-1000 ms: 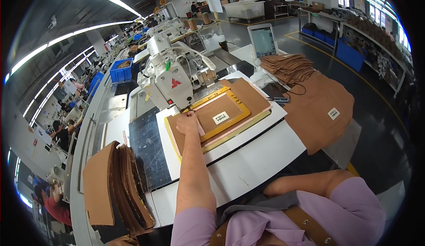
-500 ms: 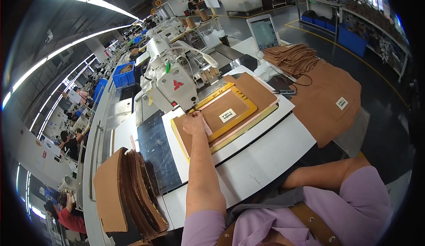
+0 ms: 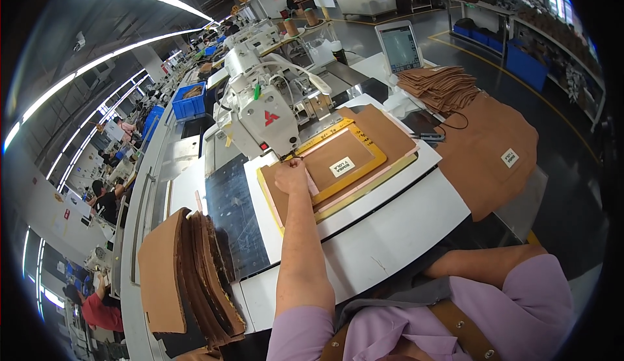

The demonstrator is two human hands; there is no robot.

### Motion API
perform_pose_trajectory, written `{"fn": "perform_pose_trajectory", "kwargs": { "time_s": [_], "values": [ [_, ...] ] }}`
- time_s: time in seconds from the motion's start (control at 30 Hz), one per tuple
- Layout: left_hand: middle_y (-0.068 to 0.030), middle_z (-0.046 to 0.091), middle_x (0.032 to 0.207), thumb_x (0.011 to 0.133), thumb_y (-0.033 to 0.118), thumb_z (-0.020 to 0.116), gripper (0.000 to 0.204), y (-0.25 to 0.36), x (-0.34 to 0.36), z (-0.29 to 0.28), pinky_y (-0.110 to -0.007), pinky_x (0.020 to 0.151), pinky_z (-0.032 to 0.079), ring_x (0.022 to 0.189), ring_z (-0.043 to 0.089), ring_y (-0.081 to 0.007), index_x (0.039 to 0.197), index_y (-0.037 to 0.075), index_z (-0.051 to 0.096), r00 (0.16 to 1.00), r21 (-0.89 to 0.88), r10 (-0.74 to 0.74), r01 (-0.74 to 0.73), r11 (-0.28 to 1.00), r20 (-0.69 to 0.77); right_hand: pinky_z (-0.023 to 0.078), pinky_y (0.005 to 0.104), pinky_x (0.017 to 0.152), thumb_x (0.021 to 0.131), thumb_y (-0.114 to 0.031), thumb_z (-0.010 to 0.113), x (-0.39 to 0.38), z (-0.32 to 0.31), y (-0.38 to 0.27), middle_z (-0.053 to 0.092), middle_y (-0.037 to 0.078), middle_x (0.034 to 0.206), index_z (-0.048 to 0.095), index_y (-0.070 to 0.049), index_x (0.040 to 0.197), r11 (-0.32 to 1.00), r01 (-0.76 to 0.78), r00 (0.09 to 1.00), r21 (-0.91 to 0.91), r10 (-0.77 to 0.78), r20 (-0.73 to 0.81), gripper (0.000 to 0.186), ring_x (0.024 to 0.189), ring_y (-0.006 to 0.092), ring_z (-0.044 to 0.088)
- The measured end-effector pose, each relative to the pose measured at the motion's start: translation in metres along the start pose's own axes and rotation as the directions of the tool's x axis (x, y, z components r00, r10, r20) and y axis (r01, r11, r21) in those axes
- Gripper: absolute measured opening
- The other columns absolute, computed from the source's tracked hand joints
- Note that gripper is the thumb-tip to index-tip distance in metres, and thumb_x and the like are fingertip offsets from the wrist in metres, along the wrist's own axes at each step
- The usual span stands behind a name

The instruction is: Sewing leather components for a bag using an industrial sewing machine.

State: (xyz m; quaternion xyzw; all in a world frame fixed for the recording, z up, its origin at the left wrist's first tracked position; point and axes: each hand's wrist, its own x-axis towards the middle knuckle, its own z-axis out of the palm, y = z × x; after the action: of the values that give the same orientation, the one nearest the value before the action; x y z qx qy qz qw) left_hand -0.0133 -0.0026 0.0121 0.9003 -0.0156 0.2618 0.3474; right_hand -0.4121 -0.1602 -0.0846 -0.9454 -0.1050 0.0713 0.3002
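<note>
My left hand [image 3: 291, 174] is under the white sewing machine head [image 3: 265, 115], fingers pinched near the needle, on the left side of a yellow template frame [image 3: 364, 166]; what the fingertips grip is too small to make out. The frame lies over a brown panel with a pale label [image 3: 341, 165], atop layered backing on a white board [image 3: 390, 218]. My right forearm [image 3: 474, 263] runs along the front edge; its hand is hidden behind my clothing.
Brown pieces stand stacked at left [image 3: 162, 263]; more lie piled [image 3: 435, 81] beside a large panel [image 3: 481, 159]. A touchscreen [image 3: 396, 47] and blue bin [image 3: 188, 102] sit behind. Workers [image 3: 104, 202] occupy stations left; shelving [image 3: 520, 49] lines the right aisle.
The whole view has shifted slightly as my head moves. My left hand stays pinched under the machine head, with little movement relative to the frame.
</note>
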Motion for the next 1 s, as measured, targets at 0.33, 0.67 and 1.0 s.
{"fn": "perform_pose_trajectory", "kwargs": {
  "time_s": [0.33, 0.67, 1.0],
  "values": [
    [-0.0066, 0.070, 0.070, 0.070, 0.029, 0.073, 0.018, 0.002, -0.003, -0.001, -0.039, 0.066, 0.053, 0.066, 0.068, -0.0270, 0.071, 0.011, 0.074, 0.999, -0.108, -0.035, 0.038, 0.993, 0.035, 0.044, 0.0385, 0.104, 0.093, -0.020, 0.050, 0.002, 0.040, 0.044, 0.059, 0.020, 0.132, 0.067, -0.006, 0.118, 0.991, -0.013, 1.000, 0.132, 0.016, -0.025, 0.034, 0.123, 0.0325, 0.056],
    [-0.0096, 0.069, 0.067, 0.069, 0.027, 0.074, 0.018, -0.003, 0.002, 0.005, -0.041, 0.063, 0.053, 0.063, 0.067, -0.0286, 0.070, 0.009, 0.073, 1.000, -0.077, -0.012, 0.011, 0.997, -0.011, 0.044, 0.0390, 0.103, 0.092, -0.020, 0.050, -0.001, 0.040, 0.052, 0.059, 0.020, 0.131, 0.068, -0.006, 0.116, 1.000, 0.015, 0.999, 0.000, -0.015, 0.048, 0.033, 0.122, 0.0325, 0.056],
    [-0.0100, 0.069, 0.067, 0.070, 0.027, 0.073, 0.018, -0.005, 0.003, 0.003, -0.042, 0.065, 0.053, 0.063, 0.068, -0.0287, 0.069, 0.009, 0.074, 1.000, -0.038, -0.005, 0.005, 0.999, -0.006, 0.045, 0.0395, 0.102, 0.092, -0.021, 0.050, -0.006, 0.047, 0.060, 0.060, 0.020, 0.130, 0.069, -0.007, 0.115, 0.992, 0.061, 0.990, -0.110, -0.046, 0.130, 0.033, 0.121, 0.0326, 0.057]
  ]
}}
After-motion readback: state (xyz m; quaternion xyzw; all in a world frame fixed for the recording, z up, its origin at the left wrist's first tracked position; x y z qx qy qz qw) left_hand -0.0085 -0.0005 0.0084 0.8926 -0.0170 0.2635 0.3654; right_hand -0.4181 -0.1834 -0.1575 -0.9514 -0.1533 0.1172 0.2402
